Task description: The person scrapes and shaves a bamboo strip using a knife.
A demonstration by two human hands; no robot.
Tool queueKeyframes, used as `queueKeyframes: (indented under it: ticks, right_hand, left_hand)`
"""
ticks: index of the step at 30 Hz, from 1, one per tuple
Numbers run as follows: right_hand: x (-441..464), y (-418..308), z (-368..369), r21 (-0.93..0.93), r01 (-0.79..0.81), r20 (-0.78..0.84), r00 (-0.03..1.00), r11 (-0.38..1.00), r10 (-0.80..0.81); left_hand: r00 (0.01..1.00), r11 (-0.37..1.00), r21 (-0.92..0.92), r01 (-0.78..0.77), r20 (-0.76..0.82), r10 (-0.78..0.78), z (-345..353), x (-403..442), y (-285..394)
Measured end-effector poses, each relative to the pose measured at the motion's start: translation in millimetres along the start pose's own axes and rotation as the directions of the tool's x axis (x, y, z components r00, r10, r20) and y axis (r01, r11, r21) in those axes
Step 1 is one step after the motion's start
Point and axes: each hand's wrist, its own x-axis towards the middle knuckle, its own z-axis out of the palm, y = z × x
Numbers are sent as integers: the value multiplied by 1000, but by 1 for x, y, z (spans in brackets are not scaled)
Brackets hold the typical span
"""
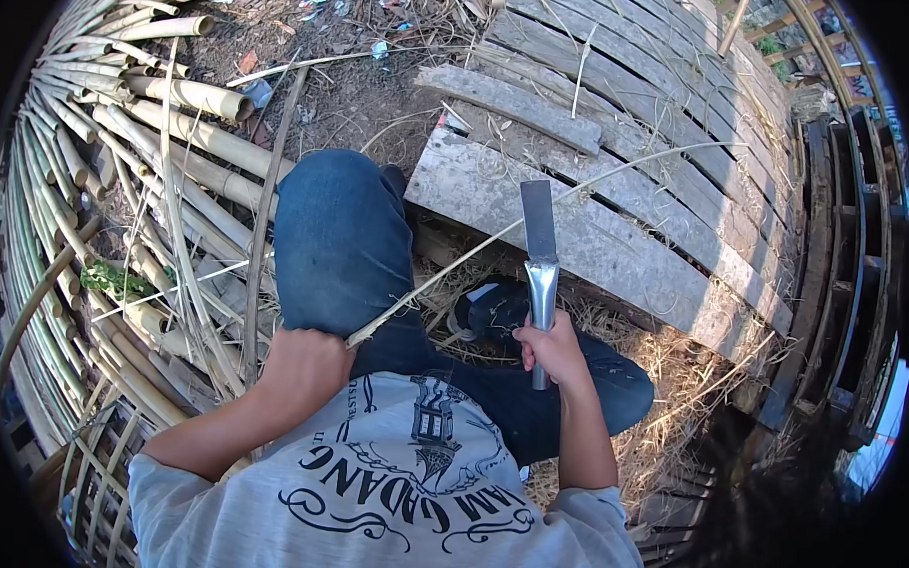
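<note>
My left hand (310,364) is closed around the near end of a long thin bamboo strip (465,256), beside my left knee. The strip slants up and away to the right, crossing over the wooden platform, and its near end looks frayed. In my right hand (557,348) is a broad-bladed knife (542,227) with a shiny metal handle, held upright above my right leg. The blade has a squared tip and points away from me. From this view the strip passes by the blade's left side and behind it; whether they touch I cannot tell.
A slatted wooden platform (616,240) lies ahead to the right, with a loose board (521,106) on it. Many bamboo poles (209,150) are piled on the left. Straw and shavings (670,432) cover the ground at right. Stacked wooden pallets (821,267) stand at far right.
</note>
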Motion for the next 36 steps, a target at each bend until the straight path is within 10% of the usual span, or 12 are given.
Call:
queueKeyframes:
  ticks: [9,15,24,36]
  right_hand:
    - [20,-29,-84,-81,83,-367,924,993,-107]
    - [10,-22,-13,-203,-12,-91,996,979,-7]
    - [36,-29,-67,-30,104,-376,920,994,-108]
    - [19,-23,-78,-123,-53,-141,989,991,36]
  left_hand:
    - [997,995,60,-73,25,72,-1,-1,-3]
    - [999,999,40,-30,21,30,-2,2,-1]
    - [998,999,16,-29,58,28,-1,2,-3]
    - [1000,1000,-8,-24,8,24,-7,5,0]
